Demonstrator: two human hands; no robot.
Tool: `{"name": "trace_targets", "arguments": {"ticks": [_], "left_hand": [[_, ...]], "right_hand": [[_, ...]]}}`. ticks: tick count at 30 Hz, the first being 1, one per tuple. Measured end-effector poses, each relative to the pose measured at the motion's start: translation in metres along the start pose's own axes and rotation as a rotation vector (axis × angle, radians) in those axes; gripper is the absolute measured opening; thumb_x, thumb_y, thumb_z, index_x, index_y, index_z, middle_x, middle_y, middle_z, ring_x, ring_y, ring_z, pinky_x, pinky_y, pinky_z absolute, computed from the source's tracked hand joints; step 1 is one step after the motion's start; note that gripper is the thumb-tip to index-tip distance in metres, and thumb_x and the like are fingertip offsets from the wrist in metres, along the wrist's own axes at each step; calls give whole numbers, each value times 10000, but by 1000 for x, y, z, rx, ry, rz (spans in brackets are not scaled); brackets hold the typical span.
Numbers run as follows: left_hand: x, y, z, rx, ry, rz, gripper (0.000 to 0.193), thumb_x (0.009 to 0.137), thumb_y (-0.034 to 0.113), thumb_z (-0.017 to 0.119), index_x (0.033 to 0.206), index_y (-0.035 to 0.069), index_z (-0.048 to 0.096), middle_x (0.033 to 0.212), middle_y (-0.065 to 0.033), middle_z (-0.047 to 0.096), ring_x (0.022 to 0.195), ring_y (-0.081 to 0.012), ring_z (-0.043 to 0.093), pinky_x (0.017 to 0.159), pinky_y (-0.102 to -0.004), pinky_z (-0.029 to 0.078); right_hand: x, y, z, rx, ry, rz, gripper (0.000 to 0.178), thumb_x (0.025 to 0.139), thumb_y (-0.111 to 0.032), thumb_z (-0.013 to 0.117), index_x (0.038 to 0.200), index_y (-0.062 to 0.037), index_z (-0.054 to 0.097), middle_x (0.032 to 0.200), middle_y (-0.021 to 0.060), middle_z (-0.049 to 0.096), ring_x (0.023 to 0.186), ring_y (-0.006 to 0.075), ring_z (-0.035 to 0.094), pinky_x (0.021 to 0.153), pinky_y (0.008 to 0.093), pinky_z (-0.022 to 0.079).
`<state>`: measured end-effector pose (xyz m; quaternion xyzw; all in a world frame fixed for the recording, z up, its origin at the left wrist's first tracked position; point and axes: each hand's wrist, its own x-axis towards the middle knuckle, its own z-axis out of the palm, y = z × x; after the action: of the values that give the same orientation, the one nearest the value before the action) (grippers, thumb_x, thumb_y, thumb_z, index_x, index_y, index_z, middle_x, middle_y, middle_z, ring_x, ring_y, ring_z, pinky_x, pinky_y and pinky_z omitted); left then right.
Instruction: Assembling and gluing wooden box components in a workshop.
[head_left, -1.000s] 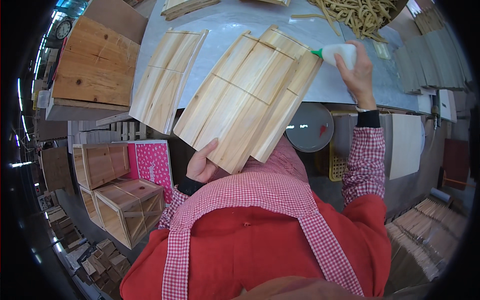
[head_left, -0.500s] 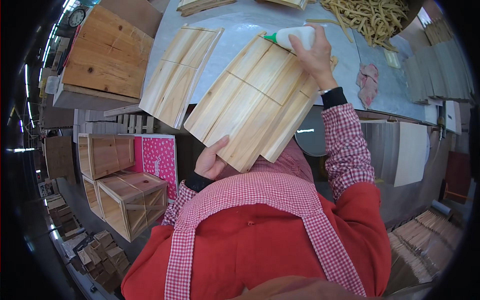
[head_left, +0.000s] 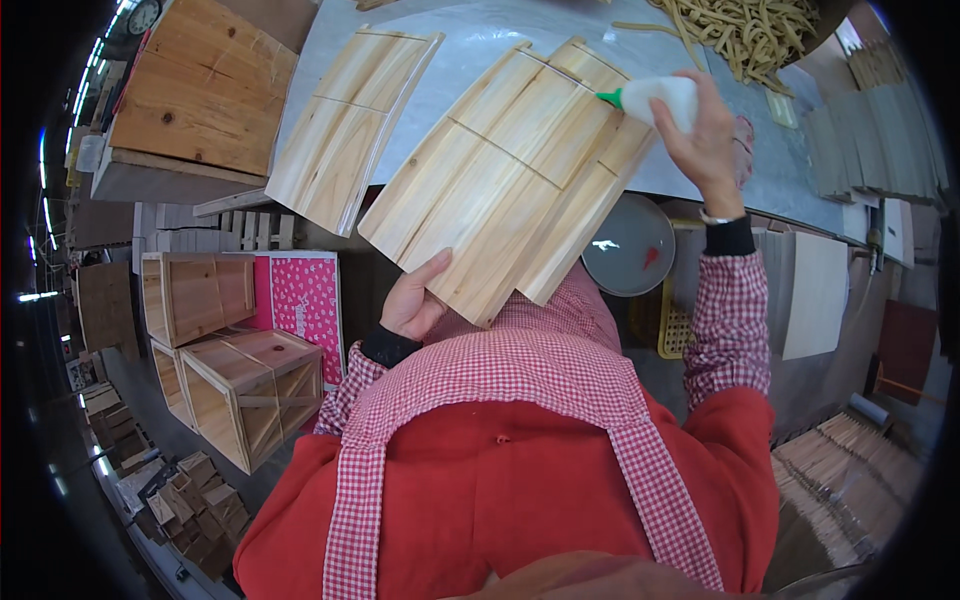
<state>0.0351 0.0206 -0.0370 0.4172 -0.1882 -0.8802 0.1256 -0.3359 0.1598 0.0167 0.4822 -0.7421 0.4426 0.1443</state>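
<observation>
My left hand [head_left: 417, 298] grips the near left edge of a grooved wooden panel [head_left: 480, 180], thumb on top and the other fingers hidden beneath. A second, narrower grooved board lies under or against its right side; I cannot tell which. My right hand [head_left: 702, 140] is closed round a white squeeze bottle [head_left: 660, 100] with a green nozzle, tipped to the left. The nozzle points at the groove near the panel's far edge, at its right end. To the left, another wooden panel [head_left: 345, 130] lies on the table, overhanging its near edge.
A pale worktable [head_left: 470, 45] spreads ahead. Tan strips [head_left: 745, 40] spill from a container at the far right. A wooden box [head_left: 205, 95] stands at the left, with wooden crates [head_left: 250, 385] below it. A round grey basin [head_left: 630, 250] sits under the table edge.
My right hand has moved the bottle rightward and slightly nearer, along the far groove from its left end to its right. My left hand keeps its grip on the panel.
</observation>
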Motion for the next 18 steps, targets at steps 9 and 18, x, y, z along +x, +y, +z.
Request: {"name": "trace_targets", "arguments": {"ticks": [9,18], "left_hand": [[5,-2,-6,-17,-22,50,561,869,41,650,1355,24,371,1308,-145,496,1222,-278,495,1040,-449,421],[3,-3,0,-17,-39,43,567,870,36,647,1359,30,359,1310,-141,493,1218,-273,502,1038,-441,430]], "right_hand": [[-27,-41,10,267,70,338,407,764,-214,753,1065,-32,548,875,147,626,752,267,634,666,355,505],[-27,-86,118,395,43,149,445,755,-222,761,1077,-20,530,899,161,608,780,294,627,682,366,505]]}}
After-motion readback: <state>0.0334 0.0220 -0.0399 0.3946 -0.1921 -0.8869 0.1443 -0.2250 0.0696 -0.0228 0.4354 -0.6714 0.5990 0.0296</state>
